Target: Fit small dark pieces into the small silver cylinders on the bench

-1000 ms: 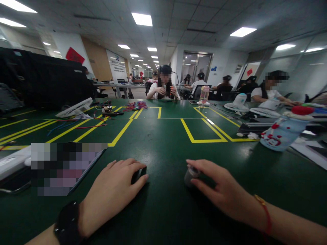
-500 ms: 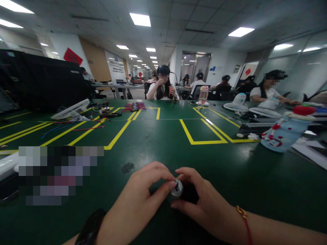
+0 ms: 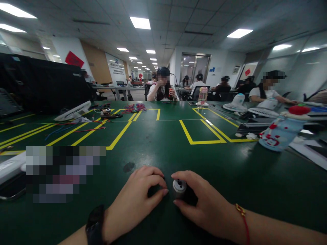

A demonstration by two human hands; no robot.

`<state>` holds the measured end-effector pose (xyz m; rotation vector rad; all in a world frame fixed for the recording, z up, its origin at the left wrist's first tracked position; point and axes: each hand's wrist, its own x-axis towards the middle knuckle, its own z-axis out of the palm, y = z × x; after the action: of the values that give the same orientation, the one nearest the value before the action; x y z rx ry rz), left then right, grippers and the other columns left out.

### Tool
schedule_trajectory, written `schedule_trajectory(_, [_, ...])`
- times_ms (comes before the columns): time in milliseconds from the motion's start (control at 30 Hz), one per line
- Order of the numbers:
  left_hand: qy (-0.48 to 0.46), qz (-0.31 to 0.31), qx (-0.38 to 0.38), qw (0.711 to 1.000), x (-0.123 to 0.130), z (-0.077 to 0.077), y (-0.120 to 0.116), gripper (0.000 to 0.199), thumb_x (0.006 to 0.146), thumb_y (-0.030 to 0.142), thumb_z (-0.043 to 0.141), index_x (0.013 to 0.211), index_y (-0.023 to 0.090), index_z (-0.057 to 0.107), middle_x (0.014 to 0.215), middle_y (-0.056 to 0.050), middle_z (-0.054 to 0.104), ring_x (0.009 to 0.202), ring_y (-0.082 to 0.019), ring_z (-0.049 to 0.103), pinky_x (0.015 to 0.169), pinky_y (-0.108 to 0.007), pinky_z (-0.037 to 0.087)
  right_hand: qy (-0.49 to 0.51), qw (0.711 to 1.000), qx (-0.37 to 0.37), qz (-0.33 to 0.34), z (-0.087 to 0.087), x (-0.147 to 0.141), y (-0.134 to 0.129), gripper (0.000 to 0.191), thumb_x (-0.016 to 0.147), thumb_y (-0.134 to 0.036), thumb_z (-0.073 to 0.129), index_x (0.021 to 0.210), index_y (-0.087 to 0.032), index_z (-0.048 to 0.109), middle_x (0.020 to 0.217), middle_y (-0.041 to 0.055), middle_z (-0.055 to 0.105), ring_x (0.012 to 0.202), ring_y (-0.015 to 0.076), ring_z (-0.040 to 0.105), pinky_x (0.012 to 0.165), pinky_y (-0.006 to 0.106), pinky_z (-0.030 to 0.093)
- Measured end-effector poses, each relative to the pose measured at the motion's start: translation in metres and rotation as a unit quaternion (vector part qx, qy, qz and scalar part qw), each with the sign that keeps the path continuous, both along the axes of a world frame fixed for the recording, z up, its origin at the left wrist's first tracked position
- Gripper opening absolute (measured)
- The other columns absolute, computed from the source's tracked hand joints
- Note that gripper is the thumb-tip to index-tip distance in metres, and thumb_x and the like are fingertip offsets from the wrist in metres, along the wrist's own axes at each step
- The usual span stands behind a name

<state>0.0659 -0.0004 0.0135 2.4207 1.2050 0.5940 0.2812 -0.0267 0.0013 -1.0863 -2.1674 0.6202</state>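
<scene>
1 metal cylinder [image 3: 179, 189] | right hand [image 3: 205, 197]: curled around it, grasp unclear | left hand [image 3: 138, 192]: beside it, grasp unclear

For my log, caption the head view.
Right hand curled around a small silver cylinder at a green table, left hand close by.

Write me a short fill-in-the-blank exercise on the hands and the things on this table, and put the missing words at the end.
1. Curved around the metal cylinder is the person's ____.
2. The black wristband is on the same arm as the ____.
3. The lines on the green table are ____.
4. The light-blue bottle has a round top colored ____.

Missing words: right hand; left hand; yellow; red.
</scene>
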Motion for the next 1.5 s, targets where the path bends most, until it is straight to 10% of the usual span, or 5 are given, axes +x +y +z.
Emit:
schedule_trajectory(400, [-0.043,-0.012,-0.101,0.994,-0.030,-0.002,-0.005,0.028,0.090,0.033,0.056,0.118,0.037,0.059,0.132,0.001,0.054,0.121,-0.022,0.051,0.105,-0.042,0.039,-0.097,0.913,0.048,-0.395,0.004,0.164,0.030,0.060,0.071,-0.055,0.061,0.120,-0.022,0.049,0.110,0.0074,0.057,0.085,0.0212,0.059,0.070,0.034,0.050])
schedule_trajectory(600, [-0.042,0.031,-0.086,0.995,-0.051,0.001,0.003,0.028,0.090,0.040,0.054,0.117,0.035,0.061,0.129,0.000,0.059,0.118,-0.024,0.055,0.104,-0.045,0.042,-0.158,0.895,0.019,-0.416,-0.015,0.216,0.021,0.067,0.072,-0.063,0.057,0.124,-0.022,0.047,0.109,0.0110,0.057,0.081,0.0234,0.061,0.064,0.035,0.050])
schedule_trajectory(900, [-0.045,0.058,-0.067,0.995,-0.061,0.001,0.002,0.025,0.090,0.040,0.054,0.111,0.034,0.065,0.124,-0.001,0.063,0.116,-0.026,0.058,0.102,-0.048,0.043,-0.211,0.859,0.218,-0.411,-0.003,0.179,0.015,0.074,0.072,-0.060,0.059,0.129,-0.016,0.044,0.126,0.0151,0.047,0.116,0.0353,0.044,0.098,0.056,0.035])
schedule_trajectory(1233, [-0.053,0.059,-0.072,0.994,-0.056,-0.003,0.002,0.024,0.091,0.040,0.052,0.110,0.033,0.065,0.121,0.000,0.064,0.114,-0.024,0.057,0.103,-0.043,0.042,-0.131,0.990,0.027,0.043,0.001,-0.020,0.010,0.020,0.086,-0.028,0.058,0.104,-0.023,0.065,0.102,0.0022,0.058,0.095,0.0137,0.051,0.083,0.028,0.045])
schedule_trajectory(1500, [-0.074,0.054,-0.111,0.990,-0.064,-0.003,0.005,0.026,0.091,0.042,0.050,0.111,0.033,0.064,0.121,-0.003,0.062,0.114,-0.027,0.057,0.102,-0.049,0.042,-0.146,0.947,0.203,-0.201,0.044,0.081,0.016,0.020,0.089,-0.034,0.047,0.094,-0.018,0.058,0.097,0.0066,0.058,0.091,0.0168,0.052,0.083,0.033,0.042])
